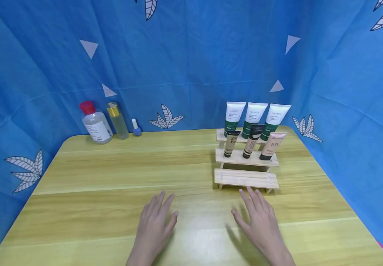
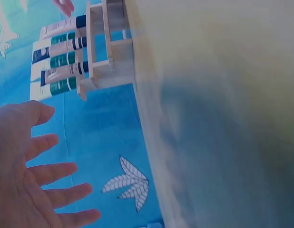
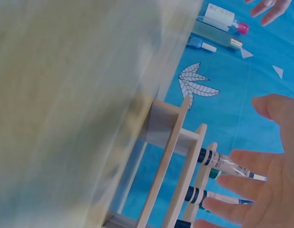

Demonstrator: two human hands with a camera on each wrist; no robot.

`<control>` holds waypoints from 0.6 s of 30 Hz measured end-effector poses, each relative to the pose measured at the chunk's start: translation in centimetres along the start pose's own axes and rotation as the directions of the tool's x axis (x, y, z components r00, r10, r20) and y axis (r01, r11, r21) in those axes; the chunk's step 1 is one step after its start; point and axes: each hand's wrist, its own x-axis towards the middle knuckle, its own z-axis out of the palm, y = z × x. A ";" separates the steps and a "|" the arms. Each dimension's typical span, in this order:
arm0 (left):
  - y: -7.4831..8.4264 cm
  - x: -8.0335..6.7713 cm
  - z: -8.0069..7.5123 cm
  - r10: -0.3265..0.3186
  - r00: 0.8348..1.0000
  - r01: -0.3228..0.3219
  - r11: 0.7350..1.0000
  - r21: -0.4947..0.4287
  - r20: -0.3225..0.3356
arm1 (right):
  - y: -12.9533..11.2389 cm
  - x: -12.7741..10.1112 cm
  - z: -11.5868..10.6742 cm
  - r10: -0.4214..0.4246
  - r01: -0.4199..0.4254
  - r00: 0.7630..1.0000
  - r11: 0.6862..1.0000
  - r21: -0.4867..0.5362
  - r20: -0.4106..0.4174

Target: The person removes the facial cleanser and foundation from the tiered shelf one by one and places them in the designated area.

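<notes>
My left hand (image 1: 154, 225) hovers over the front middle of the table, fingers spread and holding nothing. To its right, my right hand (image 1: 259, 221) is just in front of a three-step wooden rack (image 1: 246, 179), fingers extended, also holding nothing. On the rack's top step stand three white-and-green tubes, one being the left tube (image 1: 234, 112). The middle step carries a gold tube with black end (image 1: 231, 143), a black-and-beige tube (image 1: 253, 142) and a pink BB cream tube (image 1: 273, 145). No tube stands on the lowest step.
At the table's back left stand a clear bottle with a red cap (image 1: 99, 127), a greenish bottle with a gold cap (image 1: 119, 123) and a small blue nail polish bottle (image 1: 136, 130). A blue patterned cloth (image 1: 191, 66) hangs behind and beside the wooden table (image 1: 111, 207).
</notes>
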 end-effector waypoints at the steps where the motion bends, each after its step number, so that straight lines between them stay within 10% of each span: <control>1: 0.1 0.3 0.1 0.020 1.000 -0.020 1.000 -0.005 -0.009 | 0.0 0.1 -0.1 0.002 -0.002 1.000 1.000 0.004 0.005; 6: 0.4 2.1 0.4 0.100 0.995 -0.099 0.989 -0.110 0.003 | 0.6 1.3 -0.8 0.066 -0.070 0.996 0.996 0.059 0.067; 18: 2.8 7.6 1.0 0.051 0.963 0.050 0.930 -0.363 0.263 | 3.4 4.4 -2.9 0.195 -0.219 0.968 0.965 0.147 0.158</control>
